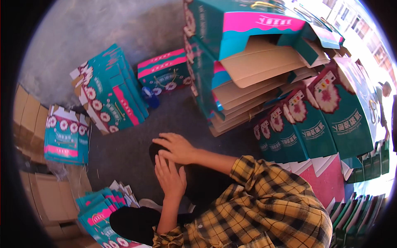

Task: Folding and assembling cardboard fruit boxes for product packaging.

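My right hand rests near my dark-clad knee, its fingers stretched out and nothing held. Just below it lies my left hand, palm down, fingers extended and also bare. The fingertips of the left reach to the right hand and seem to touch it. Both forearms come out of yellow-and-black checked sleeves. Past the hands, flattened teal and pink cartons lean in a stack. A closed teal carton stands beside them, with a small blue object in front that I cannot make out.
Open-sided teal cartons are piled high at the upper right. A row of finished-looking gift boxes runs along the right. More flat cartons and brown boxes line the left. Another person is at the far right edge.
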The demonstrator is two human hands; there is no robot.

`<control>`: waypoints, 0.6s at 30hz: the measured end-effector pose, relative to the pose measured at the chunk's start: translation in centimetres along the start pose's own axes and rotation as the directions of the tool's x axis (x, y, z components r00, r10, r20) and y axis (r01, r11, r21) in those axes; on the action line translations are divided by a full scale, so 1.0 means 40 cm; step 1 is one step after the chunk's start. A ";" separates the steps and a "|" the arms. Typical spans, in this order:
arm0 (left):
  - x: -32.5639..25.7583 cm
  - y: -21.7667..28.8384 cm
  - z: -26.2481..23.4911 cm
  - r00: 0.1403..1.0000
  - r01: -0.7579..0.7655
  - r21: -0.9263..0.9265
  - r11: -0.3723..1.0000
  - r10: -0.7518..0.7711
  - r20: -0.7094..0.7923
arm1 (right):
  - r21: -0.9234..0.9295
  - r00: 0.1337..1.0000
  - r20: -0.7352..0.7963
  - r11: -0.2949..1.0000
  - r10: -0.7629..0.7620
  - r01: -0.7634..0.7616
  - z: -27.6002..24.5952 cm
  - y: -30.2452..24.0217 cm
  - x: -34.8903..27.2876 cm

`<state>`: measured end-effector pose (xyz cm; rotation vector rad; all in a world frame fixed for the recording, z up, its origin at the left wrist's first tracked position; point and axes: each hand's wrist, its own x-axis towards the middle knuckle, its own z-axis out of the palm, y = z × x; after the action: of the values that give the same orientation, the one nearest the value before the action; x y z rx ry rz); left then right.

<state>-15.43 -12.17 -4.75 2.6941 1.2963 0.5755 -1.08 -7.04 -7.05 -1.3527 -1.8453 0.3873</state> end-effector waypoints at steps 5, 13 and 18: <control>-0.017 0.004 -0.038 0.996 -0.018 -0.023 1.000 0.016 -0.087 | 0.249 0.985 0.080 0.953 0.155 -0.170 0.023 0.159 0.057; -0.002 -0.020 -0.027 0.988 -0.124 -0.146 0.981 0.109 -0.111 | -0.047 0.850 -0.059 0.849 0.523 -0.526 0.136 0.571 0.223; -0.002 -0.064 -0.009 0.995 -0.031 -0.161 0.986 0.014 -0.103 | 0.339 0.452 0.159 0.382 0.878 -0.860 0.165 0.762 0.249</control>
<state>-17.50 -10.65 -5.08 2.5796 1.1861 0.7933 12.95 14.93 -26.88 -1.9331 -0.7392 1.1841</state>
